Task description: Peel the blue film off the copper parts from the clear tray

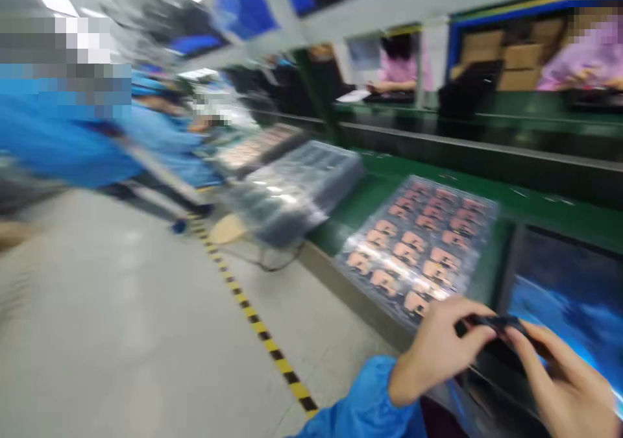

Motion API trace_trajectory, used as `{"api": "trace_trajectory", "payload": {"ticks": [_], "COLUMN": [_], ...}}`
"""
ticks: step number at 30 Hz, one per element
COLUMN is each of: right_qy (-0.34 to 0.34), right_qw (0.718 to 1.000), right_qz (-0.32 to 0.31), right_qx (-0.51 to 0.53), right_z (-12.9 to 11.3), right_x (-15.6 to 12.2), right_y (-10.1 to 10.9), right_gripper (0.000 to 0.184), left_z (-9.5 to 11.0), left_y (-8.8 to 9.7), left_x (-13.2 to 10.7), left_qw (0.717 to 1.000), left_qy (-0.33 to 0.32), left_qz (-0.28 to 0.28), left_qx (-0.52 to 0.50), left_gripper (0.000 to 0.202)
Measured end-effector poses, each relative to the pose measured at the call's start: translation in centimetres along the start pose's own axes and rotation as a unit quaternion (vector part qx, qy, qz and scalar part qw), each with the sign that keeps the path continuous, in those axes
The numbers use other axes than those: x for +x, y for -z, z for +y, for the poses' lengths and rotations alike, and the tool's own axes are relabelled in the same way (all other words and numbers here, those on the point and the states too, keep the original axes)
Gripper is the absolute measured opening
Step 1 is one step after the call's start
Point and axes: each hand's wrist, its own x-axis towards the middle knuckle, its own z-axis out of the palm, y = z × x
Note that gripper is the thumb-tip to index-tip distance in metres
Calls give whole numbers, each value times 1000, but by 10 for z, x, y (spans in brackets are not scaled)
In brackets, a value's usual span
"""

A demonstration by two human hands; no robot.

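At the lower right, my left hand (pixel 440 344) and my right hand (pixel 567 373) pinch a small dark part (pixel 499 323) between thumbs and fingers. Blur and the fingers hide its exact kind. Just beyond my left hand lies a clear plastic tray (pixel 467 276) with rows of pinkish-orange and black pieces (pixel 406 253) in its pockets. A dark-framed panel with a blue picture (pixel 559 295) lies to the right, partly behind my right hand.
A stack of clear trays (pixel 302 185) overhangs the green bench (pixel 335 224)'s edge. Farther along sits another filled tray (pixel 257 146). Co-workers in blue (pixel 160 133) are at the left, others in pink (pixel 399 68) across the bench. Yellow-black tape (pixel 263 334) marks the floor.
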Motion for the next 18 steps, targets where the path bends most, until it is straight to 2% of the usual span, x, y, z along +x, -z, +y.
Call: {"api": "trace_trajectory", "payload": {"ticks": [3, 5, 6, 9, 13, 15, 18], "right_qy": [13, 0, -10, 6, 84, 106, 133], "right_qw": [999, 996, 996, 999, 991, 984, 979], "right_qz": [-45, -78, -76, -29, 60, 84, 101], "right_qx": [15, 43, 53, 32, -81, -114, -119], "right_z": [-12, -16, -18, -23, -24, -22, -20], "right_x": [-4, 0, 2, 3, -3, -3, -1], "right_y": [3, 1, 1, 0, 1, 2, 6], "right_gripper": [29, 26, 30, 32, 24, 22, 24], "left_z": [1, -4, -7, -8, -5, -3, -1], "left_y": [6, 7, 6, -2, -16, -19, -20], "left_x": [0, 4, 6, 4, 0, 0, 0], "left_qw": [999, 999, 1000, 1000, 1000, 998, 988], "left_qy": [-38, -38, -30, 2, -3, 0, 44], "left_qz": [4, -1, -2, 3, -17, -41, -92], "left_qx": [5, 4, 0, -19, -22, -38, -112], "left_gripper": [17, 15, 15, 22, 32, 34, 38]}}
